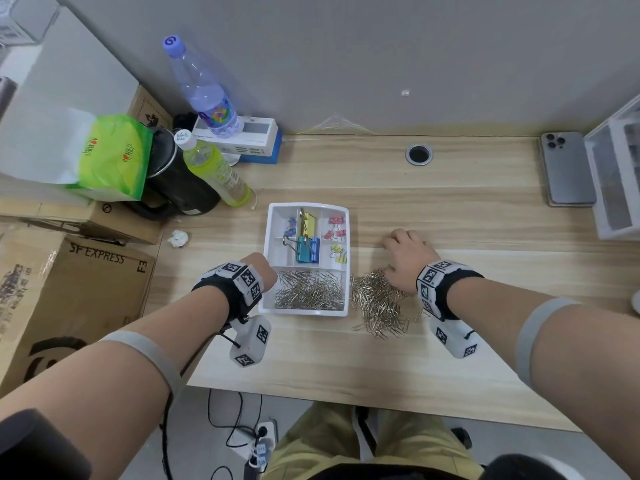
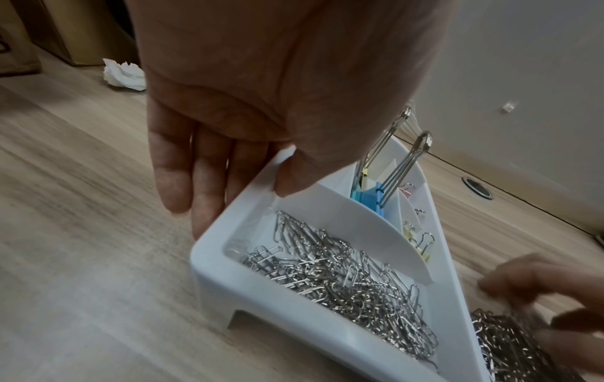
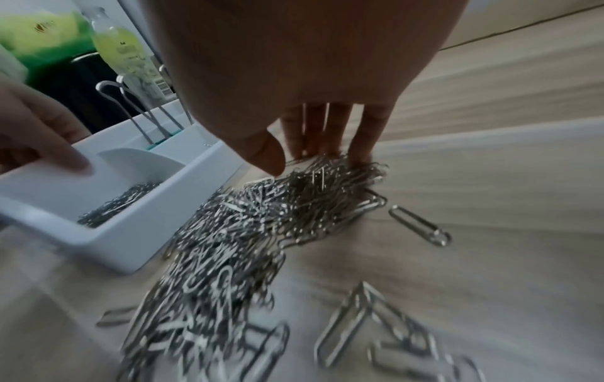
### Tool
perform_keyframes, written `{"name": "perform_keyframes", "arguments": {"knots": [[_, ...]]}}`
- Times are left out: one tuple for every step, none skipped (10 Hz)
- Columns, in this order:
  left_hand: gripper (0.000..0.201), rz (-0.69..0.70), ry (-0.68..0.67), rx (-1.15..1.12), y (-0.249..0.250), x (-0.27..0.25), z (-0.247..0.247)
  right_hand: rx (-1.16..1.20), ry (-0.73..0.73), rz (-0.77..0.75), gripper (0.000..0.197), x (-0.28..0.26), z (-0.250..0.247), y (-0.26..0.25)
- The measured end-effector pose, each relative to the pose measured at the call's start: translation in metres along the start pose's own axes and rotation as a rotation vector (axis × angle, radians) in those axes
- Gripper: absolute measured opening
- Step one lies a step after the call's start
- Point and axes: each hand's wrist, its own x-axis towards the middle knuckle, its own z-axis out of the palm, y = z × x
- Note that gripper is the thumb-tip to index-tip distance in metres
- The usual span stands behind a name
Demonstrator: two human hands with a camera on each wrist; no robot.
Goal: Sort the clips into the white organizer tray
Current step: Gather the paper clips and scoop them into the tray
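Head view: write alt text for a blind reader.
A right hand rests on loose paper clips on a wooden desk, beside a white organizer tray the left hand holds by its wall. The tray holds more paper clips and coloured binder clips.

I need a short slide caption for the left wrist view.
Left hand holds the white tray; paper clips lie in one compartment.

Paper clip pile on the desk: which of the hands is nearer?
Right. The right hand touches the pile with its fingertips; the left hand holds the tray by its left wall, away from the pile.
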Motion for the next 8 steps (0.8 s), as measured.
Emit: {"name": "perform_keyframes", "arguments": {"knots": [[0.037,0.019,-0.020,0.028,-0.001,-0.001,0.003,0.110,-0.090,-0.048,0.043,-0.008,0.005,-0.002],[0.035,0.022,-0.021,-0.009,-0.005,0.001,0.003,0.159,-0.157,-0.080,0.038,-0.018,0.011,-0.004],[0.033,0.033,-0.032,0.006,-0.007,-0.001,0.004,0.221,-0.078,-0.058,0.050,-0.025,0.008,-0.001],[0.031,0.030,-0.041,-0.001,-0.009,-0.002,0.005,0.181,-0.025,0.034,0.081,-0.033,-0.002,0.011],[0.032,0.009,-0.040,-0.022,-0.012,-0.002,0.008,0.033,-0.122,0.119,0.121,-0.044,-0.006,0.024],[0.029,0.027,-0.036,-0.053,-0.015,-0.004,0.011,-0.051,-0.198,0.129,0.130,-0.054,0.002,0.027],[0.028,0.019,-0.044,-0.092,-0.016,-0.006,0.013,-0.027,-0.174,0.091,0.122,-0.058,0.016,0.015],[0.028,0.036,-0.068,-0.119,-0.014,-0.010,0.014,0.060,-0.110,0.041,0.118,-0.054,0.028,-0.003]]}}
